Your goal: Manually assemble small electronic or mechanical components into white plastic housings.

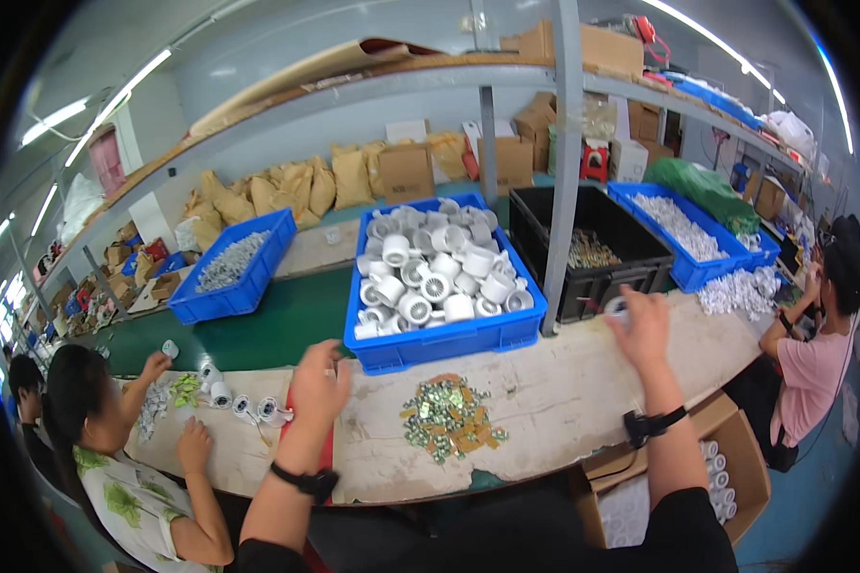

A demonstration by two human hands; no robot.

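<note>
My left hand (319, 378) is raised over the bench at the near left corner of a blue crate (430, 355). Its fingers are loosely bent and apart, with nothing visible in them. White plastic housings (434, 286), cup-shaped and some with ribbed ends, fill that crate. To the right, my right hand (643, 327) is in front of a black crate (661, 271), its thumb and fingers around a small round white part (617, 307). Between my forearms lies a loose pile of small green and tan circuit boards (452, 417). More such boards lie inside the black crate.
A grey shelf post (564, 172) rises between the crates. Blue crates of small parts (231, 262) stand at both sides. A co-worker (134, 458) at left handles white parts; another person (812, 363) sits at right. An open carton (736, 458) holding white cylinders stands below the bench edge.
</note>
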